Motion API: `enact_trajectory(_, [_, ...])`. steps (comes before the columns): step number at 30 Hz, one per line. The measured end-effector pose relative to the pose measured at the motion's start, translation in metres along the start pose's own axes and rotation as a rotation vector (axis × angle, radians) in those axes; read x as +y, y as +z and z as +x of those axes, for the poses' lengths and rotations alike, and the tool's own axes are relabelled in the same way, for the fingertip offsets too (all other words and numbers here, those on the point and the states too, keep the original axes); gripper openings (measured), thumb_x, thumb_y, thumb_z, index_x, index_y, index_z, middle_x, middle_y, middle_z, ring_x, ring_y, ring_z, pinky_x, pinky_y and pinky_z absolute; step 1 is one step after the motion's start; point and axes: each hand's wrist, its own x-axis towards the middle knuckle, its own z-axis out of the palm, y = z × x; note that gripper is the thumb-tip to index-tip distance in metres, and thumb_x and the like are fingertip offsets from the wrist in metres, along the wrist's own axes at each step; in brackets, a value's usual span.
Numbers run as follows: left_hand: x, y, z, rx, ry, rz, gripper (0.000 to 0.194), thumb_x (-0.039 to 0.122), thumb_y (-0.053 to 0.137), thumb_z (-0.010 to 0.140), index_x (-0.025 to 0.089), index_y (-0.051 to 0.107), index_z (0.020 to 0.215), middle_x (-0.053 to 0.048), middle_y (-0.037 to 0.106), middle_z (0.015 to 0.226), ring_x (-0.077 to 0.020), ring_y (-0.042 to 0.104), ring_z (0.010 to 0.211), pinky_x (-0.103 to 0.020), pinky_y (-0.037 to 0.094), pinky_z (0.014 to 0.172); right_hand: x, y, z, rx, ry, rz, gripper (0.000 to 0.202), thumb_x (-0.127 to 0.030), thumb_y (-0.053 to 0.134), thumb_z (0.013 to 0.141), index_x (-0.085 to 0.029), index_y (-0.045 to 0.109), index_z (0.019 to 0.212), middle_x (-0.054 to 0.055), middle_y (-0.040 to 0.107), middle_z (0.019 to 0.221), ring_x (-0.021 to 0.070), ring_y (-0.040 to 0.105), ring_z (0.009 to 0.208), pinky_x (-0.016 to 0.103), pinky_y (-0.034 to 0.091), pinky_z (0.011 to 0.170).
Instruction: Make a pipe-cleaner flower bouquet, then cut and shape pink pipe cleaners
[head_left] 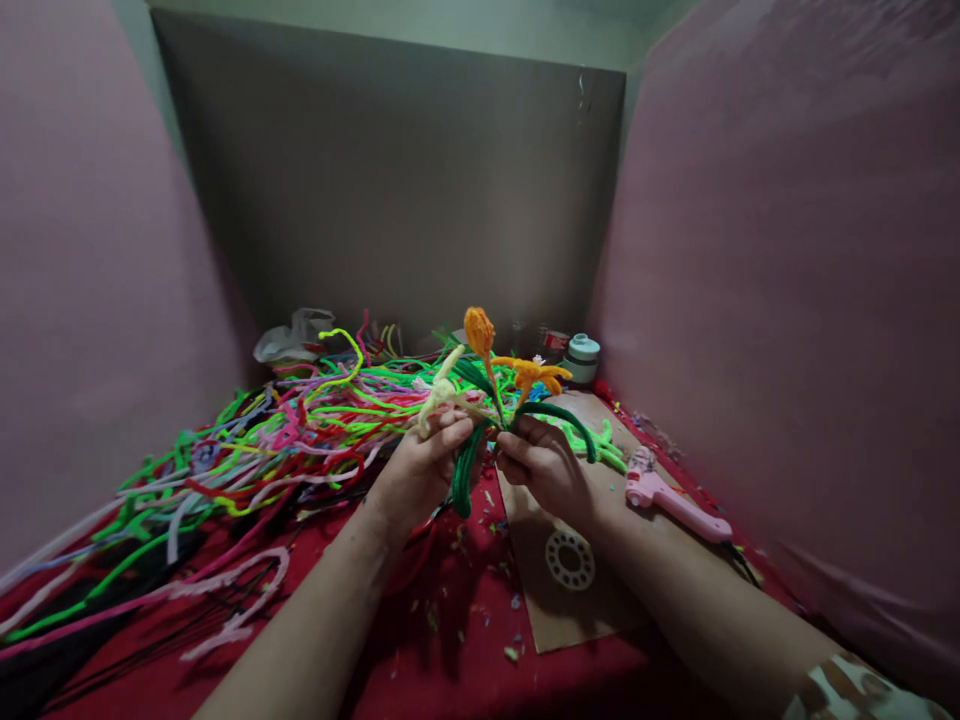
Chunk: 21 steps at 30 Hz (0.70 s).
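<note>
Between my hands, above the table, is a pipe-cleaner flower bunch. It has an orange bud (478, 330), an open orange flower (534, 376), a pale yellow flower (441, 388) and dark green leaves (562, 412) that curve outward. My left hand (439, 455) is closed around the left side, near the pale yellow flower and a drooping green leaf (463, 475). Thumb and fingers of my right hand (541, 460) pinch the stems just below the orange flower. The stem ends are mostly hidden by my fingers.
A large heap of coloured pipe cleaners (300, 430) covers the left and back of the red cloth (420, 650). On the right lie a cardboard sheet (540, 610), a white ring with holes (569, 560) and a pink glue gun (675, 502). A pale blue jar (581, 358) stands behind.
</note>
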Motion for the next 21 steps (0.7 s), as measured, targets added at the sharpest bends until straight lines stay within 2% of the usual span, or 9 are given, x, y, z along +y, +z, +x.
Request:
enact_trajectory(4, [0.002, 0.003, -0.002, 0.01, -0.14, -0.15, 0.025, 0.014, 0.074, 0.061, 0.016, 0.068, 0.085, 0.0, 0.067, 0.072, -0.0108, 0.06, 0.061, -0.022, 0.047, 0.058, 0.002, -0.004, 0.003, 0.037, 0.016, -0.024, 0.018, -0.032, 0.064, 0.075, -0.016, 0.057, 0.079, -0.002, 0.054, 0.062, 0.0049, 0.036, 0.045, 0.019, 0.025, 0.042])
enact_trajectory(7, [0.003, 0.003, -0.003, 0.026, -0.139, -0.134, 0.026, 0.011, 0.074, 0.06, 0.016, 0.069, 0.084, -0.002, 0.069, 0.083, -0.0116, 0.062, 0.067, -0.022, 0.047, 0.062, 0.005, -0.007, 0.004, 0.062, 0.003, -0.022, 0.018, -0.031, 0.064, 0.075, -0.016, 0.056, 0.076, -0.004, 0.052, 0.055, 0.0047, 0.035, 0.042, 0.019, 0.023, 0.04])
enact_trajectory(10, [0.002, -0.001, -0.002, 0.029, -0.095, -0.062, 0.027, 0.012, 0.073, 0.06, 0.018, 0.07, 0.086, -0.002, 0.07, 0.091, -0.013, 0.062, 0.073, -0.022, 0.046, 0.064, 0.005, -0.008, 0.004, 0.029, 0.002, 0.047, 0.018, -0.031, 0.063, 0.076, -0.015, 0.053, 0.072, -0.002, 0.054, 0.053, 0.0041, 0.031, 0.039, 0.02, 0.019, 0.038])
enact_trajectory(15, [0.001, -0.007, -0.001, -0.034, -0.027, 0.073, 0.028, 0.013, 0.072, 0.062, 0.019, 0.069, 0.088, -0.002, 0.069, 0.093, -0.0126, 0.06, 0.071, -0.021, 0.045, 0.06, 0.005, -0.008, 0.004, -0.012, 0.031, 0.205, 0.022, -0.029, 0.066, 0.073, -0.015, 0.05, 0.064, -0.003, 0.054, 0.05, 0.0034, 0.03, 0.036, 0.02, 0.017, 0.038])
enact_trajectory(18, [0.006, -0.004, -0.001, -0.08, -0.014, 0.081, 0.031, 0.015, 0.073, 0.062, 0.019, 0.068, 0.092, -0.004, 0.068, 0.095, -0.0163, 0.061, 0.079, -0.025, 0.047, 0.069, 0.007, -0.01, 0.006, 0.018, 0.02, 0.218, 0.02, -0.028, 0.068, 0.07, -0.015, 0.055, 0.063, -0.001, 0.057, 0.052, 0.0062, 0.041, 0.04, 0.021, 0.025, 0.04])
enact_trajectory(21, [0.01, 0.002, -0.003, -0.166, 0.002, 0.071, 0.033, 0.02, 0.073, 0.063, 0.016, 0.068, 0.095, -0.007, 0.067, 0.092, -0.0194, 0.061, 0.083, -0.031, 0.047, 0.078, 0.007, -0.012, 0.009, 0.057, -0.007, 0.217, 0.017, -0.027, 0.071, 0.066, -0.015, 0.059, 0.062, 0.001, 0.061, 0.055, 0.0105, 0.052, 0.05, 0.023, 0.036, 0.05])
